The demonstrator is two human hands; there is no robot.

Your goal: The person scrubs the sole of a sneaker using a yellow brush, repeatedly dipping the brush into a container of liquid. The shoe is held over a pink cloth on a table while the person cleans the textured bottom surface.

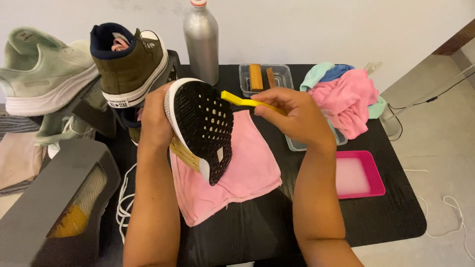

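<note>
Both my hands are closed, left hand [154, 117] gripping the shoe [200, 129], right hand [293, 114] the yellow brush [241, 100]; hard scrubbing could twist the shoe loose; splatter might miss the pink cloth [240, 170].

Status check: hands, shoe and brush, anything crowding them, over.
Left hand grips black-soled shoe, sole up. Right hand holds yellow brush at sole. Pink cloth beneath; nothing blocking.

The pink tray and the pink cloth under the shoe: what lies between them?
In the head view, the right forearm crosses that stretch above the bare black table; nothing else lies between the pink tray and the pink cloth.
</note>
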